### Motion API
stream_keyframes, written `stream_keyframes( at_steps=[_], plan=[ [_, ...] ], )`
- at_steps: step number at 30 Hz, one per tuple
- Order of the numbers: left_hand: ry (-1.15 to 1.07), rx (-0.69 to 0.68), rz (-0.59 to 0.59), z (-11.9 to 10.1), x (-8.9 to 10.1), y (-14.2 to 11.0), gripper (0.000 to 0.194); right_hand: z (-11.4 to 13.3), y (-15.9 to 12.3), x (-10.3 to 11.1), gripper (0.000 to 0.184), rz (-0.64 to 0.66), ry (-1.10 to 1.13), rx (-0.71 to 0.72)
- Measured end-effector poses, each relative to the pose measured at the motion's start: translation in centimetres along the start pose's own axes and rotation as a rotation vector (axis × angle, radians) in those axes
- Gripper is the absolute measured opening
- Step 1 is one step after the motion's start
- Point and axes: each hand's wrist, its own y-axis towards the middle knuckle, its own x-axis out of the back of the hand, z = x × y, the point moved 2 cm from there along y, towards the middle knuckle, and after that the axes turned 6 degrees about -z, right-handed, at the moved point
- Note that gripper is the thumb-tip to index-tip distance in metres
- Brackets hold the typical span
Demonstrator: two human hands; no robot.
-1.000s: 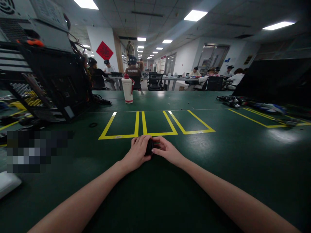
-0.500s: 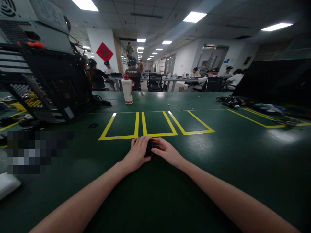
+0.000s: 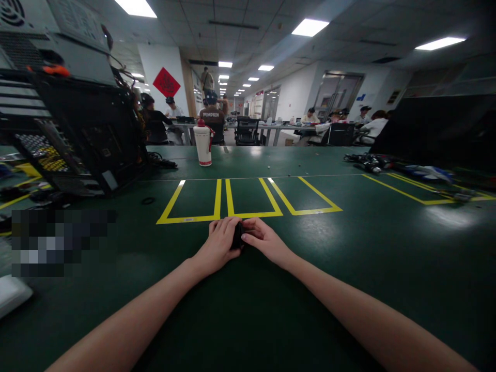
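A small black object sits between my hands at the middle of the green table, just below the yellow tape; its kind cannot be made out. My left hand is wrapped over its left side, fingers across the top and thumb along the near edge. From the other side, my right hand reaches it with bent fingers and thumb at its right edge. Most of the object is covered by the fingers.
Yellow tape outlines mark the table ahead. Behind them stands a white tumbler with a red lid. An opened computer case is at left, a black ring near it. Cables and a dark screen lie right. Several people sit farther back.
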Motion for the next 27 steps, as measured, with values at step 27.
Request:
stream_keyframes(
  at_steps=[27],
  plan=[
    [-0.001,0.01,0.014,0.06,-0.07,0.05,0.058,-0.14,-0.21,-0.09,0.034,0.046,-0.024,0.028]
  ],
)
